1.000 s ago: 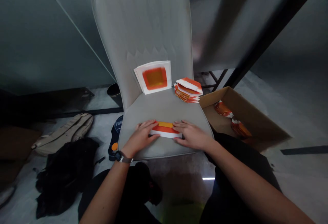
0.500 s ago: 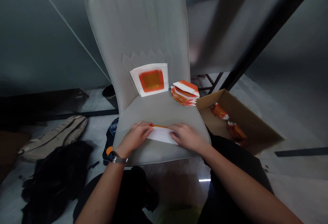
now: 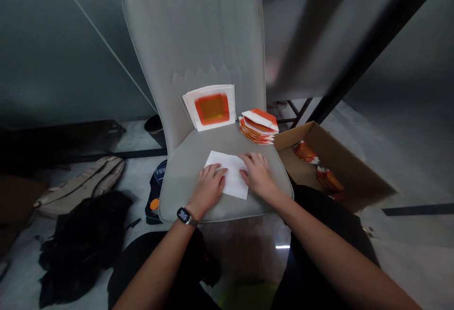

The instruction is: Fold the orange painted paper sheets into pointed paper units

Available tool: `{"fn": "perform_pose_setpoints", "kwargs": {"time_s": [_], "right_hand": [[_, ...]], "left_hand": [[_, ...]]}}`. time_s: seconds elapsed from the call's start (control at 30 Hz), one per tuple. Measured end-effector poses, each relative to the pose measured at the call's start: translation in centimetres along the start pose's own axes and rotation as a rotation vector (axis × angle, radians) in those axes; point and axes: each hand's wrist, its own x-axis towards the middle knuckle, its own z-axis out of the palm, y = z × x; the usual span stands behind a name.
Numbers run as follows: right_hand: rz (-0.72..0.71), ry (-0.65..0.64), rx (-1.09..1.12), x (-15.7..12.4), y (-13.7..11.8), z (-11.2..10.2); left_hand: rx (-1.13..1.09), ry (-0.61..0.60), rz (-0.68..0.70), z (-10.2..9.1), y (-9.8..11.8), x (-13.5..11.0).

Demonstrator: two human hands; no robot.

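A sheet of white paper (image 3: 233,185) lies blank side up near the front of a grey chair seat (image 3: 184,182). On its left part rests my left hand (image 3: 210,185), fingers spread and flat, a watch on the wrist. At the right edge of the paper is my right hand (image 3: 259,172), its thumb and index finger apart and touching the sheet. Behind it, a stack of white sheets with an orange square print (image 3: 212,109) leans on the backrest. A pile of folded orange-and-white papers (image 3: 258,125) sits at the seat's right rear.
Right of the chair, an open cardboard box (image 3: 358,173) holds more folded orange-and-white papers (image 3: 329,179). On the floor to the left are a beige bag (image 3: 85,182), a black cloth heap (image 3: 81,244) and a dark bin (image 3: 155,128). A dark bar (image 3: 418,210) crosses the floor at right.
The paper showed a narrow white strip with an orange upper edge; now a larger white face is spread out. My left hand has moved right onto it. My right hand has shifted slightly up.
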Motion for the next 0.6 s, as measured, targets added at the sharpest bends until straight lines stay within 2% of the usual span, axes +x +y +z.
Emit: {"fn": "perform_pose_setpoints", "kwargs": {"time_s": [0.1, 0.23, 0.3, 0.37, 0.47, 0.6], "right_hand": [[-0.169, -0.039, 0.026, -0.7, -0.3, -0.4], [-0.335, -0.277, 0.163, -1.5, 0.1, -1.4], [-0.348, -0.327, 0.18, -1.8, 0.4, -1.8], [-0.329, -0.339, 0.187, -2.0, 0.6, -2.1], [-0.307, -0.333, 0.207, -2.1, 0.7, -2.1], [-0.29, -0.31, 0.221, -1.9, 0.5, -1.9]], "left_hand": [[-0.046, -0.061, 0.003, -0.7, -0.6, -0.1], [-0.188, -0.216, 0.087, -2.2, -2.4, -0.4], [-0.25, -0.265, 0.108, -2.6, -3.2, -0.4], [-0.28, -0.258, 0.1, -2.6, -3.6, -0.3], [-0.302, -0.212, 0.067, -2.6, -3.6, 0.0], [-0.317, -0.242, 0.077, -3.2, -3.6, 0.1]]}}
